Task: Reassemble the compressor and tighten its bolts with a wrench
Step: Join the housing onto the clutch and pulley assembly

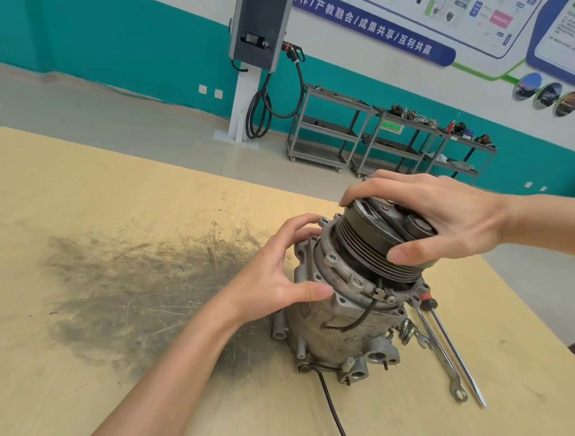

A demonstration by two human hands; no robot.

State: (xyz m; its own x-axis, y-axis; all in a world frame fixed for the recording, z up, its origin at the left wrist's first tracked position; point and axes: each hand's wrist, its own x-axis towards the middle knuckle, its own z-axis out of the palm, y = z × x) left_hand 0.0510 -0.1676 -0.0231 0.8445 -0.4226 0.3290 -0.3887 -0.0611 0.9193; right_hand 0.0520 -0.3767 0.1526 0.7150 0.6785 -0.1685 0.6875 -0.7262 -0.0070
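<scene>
Compressor [347, 312] between both hands, upright on table [107, 196]

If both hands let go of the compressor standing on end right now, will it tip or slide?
The compressor looks like cast metal, so it is probably heavy and unlikely to slide on the wooden table. The pulley end sits tilted under the right hand, so it might topple. The left hand steadies the flange.
</scene>
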